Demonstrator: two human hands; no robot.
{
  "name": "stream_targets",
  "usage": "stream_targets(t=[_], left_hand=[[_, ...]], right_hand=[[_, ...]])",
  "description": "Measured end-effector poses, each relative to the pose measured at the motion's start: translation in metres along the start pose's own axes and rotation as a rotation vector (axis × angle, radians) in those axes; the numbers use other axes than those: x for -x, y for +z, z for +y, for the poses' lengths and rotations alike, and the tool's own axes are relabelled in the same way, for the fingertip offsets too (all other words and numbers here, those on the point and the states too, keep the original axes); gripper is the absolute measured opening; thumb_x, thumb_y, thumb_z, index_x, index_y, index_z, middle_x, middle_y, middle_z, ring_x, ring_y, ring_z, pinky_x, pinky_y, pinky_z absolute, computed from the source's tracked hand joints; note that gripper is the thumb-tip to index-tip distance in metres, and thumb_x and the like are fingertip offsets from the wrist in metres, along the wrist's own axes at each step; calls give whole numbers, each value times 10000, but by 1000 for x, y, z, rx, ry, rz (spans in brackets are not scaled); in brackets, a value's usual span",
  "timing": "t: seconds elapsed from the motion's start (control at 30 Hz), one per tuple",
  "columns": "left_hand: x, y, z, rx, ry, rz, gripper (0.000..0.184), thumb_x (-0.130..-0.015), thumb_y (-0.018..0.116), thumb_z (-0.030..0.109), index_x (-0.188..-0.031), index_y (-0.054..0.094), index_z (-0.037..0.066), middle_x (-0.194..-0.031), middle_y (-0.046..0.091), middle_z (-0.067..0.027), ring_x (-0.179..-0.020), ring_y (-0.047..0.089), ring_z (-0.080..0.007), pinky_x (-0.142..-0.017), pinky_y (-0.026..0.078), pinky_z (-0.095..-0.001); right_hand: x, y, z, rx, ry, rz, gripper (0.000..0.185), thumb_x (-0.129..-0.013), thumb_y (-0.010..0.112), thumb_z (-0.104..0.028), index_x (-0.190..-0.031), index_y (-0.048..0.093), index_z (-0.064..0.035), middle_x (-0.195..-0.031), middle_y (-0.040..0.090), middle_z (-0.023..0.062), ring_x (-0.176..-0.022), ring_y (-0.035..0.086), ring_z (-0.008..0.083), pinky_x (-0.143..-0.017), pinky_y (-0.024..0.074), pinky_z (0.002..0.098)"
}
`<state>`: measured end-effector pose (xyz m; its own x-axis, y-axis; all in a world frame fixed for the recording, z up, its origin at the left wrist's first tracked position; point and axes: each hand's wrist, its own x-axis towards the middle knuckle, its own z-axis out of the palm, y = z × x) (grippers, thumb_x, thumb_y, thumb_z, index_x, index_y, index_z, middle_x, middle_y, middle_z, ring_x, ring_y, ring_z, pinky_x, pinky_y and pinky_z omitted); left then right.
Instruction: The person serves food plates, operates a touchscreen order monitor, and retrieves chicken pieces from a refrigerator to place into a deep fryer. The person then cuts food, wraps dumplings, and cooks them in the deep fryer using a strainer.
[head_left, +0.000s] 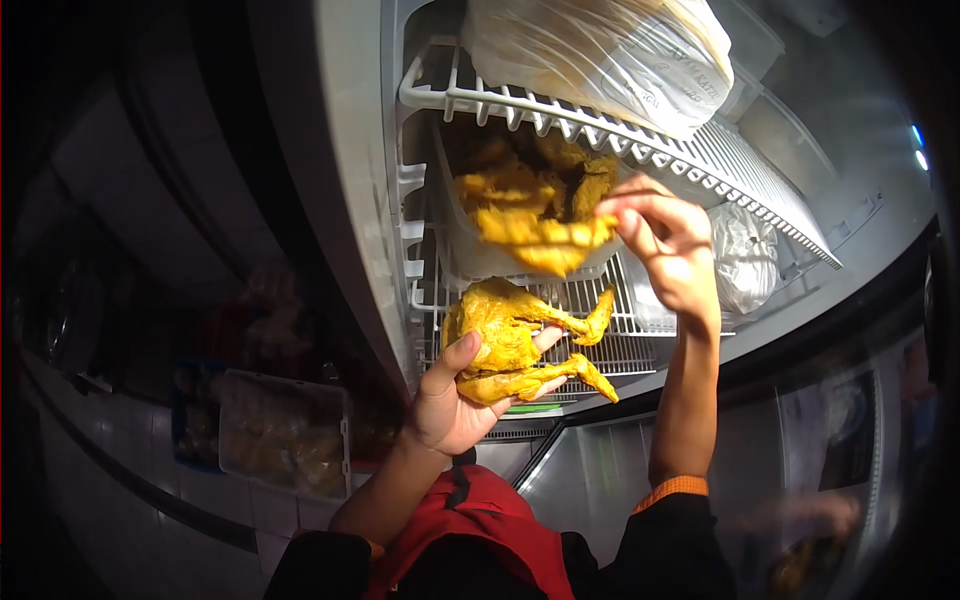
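My left hand (452, 402) is closed around a yellow-coated chicken (500, 330), palm beneath it and thumb on its side. Two thin limbs of that chicken stick out to the right over the fingers. Higher up, my right hand (668, 240) pinches the end of a yellow chicken piece (545, 240) between thumb and fingertips. This piece lies across the front of a translucent tub (470, 262), where more yellow chicken pieces (510, 180) are piled. Whether the pinched piece is lifted off the pile, I cannot tell.
A white wire shelf (560, 110) runs just above the tub, bearing a large plastic bag (610, 55). Another wire shelf (630, 320) lies beneath the tub. A tied plastic bag (745, 260) sits to the right. A clear bin (285, 425) stands at the lower left.
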<state>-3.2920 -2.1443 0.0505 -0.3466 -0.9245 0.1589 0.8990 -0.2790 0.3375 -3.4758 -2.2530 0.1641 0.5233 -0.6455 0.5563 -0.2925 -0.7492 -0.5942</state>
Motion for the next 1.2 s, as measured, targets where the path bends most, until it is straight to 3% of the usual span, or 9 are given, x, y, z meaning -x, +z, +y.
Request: stream_targets(t=[0.13,0.27,0.47,0.6,0.67,0.87,1.0,1.13,1.2], left_hand=[[1,-6,-8,-17,19,15,859,-782,509,595,-1377,190,63,-1388,282,-171,-1275,299,-352,-1003,247,-605],[3,-2,-10,-28,108,-97,997,-683,572,646,-1387,146,82,-1417,221,-144,-1250,328,-355,-958,360,-568],[8,-6,-11,301,186,-71,806,-790,635,342,-1386,136,130,-1412,202,-115,-1194,397,-350,-906,319,-686],[9,-16,-18,463,197,-212,794,-811,622,292,-1390,103,130,-1430,124,-117,-1163,406,-353,-903,382,-643],[9,-16,-22,476,185,-237,797,-807,627,290,-1391,105,140,-1432,107,-115,-1140,415,-340,-911,385,-630],[17,-19,-17,418,166,-238,806,-797,653,254,-1391,118,151,-1416,132,-49,-1071,410,-294,-890,438,-579],[23,-26,-14,419,146,-265,852,-784,670,234,-1393,88,108,-1419,128,-46,-1069,414,-304,-885,436,-591],[24,-29,-12,418,125,-273,868,-781,674,239,-1397,74,119,-1422,128,-44,-1074,419,-308,-883,436,-594],[24,-30,-11,419,115,-281,871,-781,674,239,-1398,71,121,-1423,129,-43,-1076,421,-309,-881,437,-594]], right_hand=[[43,11,-38,37,-94,133,91,-760,599,-6,-833,652,7,-723,606,96,-698,550,193,-609,447,275],[68,46,-61,295,-18,17,220,-668,696,-42,-877,642,-83,-829,557,40,-834,480,243,-736,393,317],[31,9,-32,377,-16,114,170,-737,681,-193,-830,632,-59,-790,555,71,-707,516,221,-694,413,343],[13,4,75,1557,-358,210,192,-740,669,-185,-796,592,-18,-836,595,155,-582,566,243,-541,496,348],[2,18,85,1214,-440,272,297,-735,667,-196,-935,581,6,-923,591,184,-748,612,268,-700,516,373],[-32,13,72,908,-290,98,421,-741,658,-219,-1052,542,40,-1027,567,209,-899,597,303,-824,483,394],[-12,-5,121,1241,-360,106,483,-768,616,-225,-1190,507,-17,-1126,530,220,-1050,523,355,-915,428,406],[-7,-40,111,1504,-388,204,388,-843,530,-271,-1162,506,-52,-1150,539,91,-1072,516,225,-911,412,359],[18,-138,248,-100,-69,-303,362,-785,584,-240,-1091,540,-49,-1044,591,80,-855,591,181,-726,492,346]])
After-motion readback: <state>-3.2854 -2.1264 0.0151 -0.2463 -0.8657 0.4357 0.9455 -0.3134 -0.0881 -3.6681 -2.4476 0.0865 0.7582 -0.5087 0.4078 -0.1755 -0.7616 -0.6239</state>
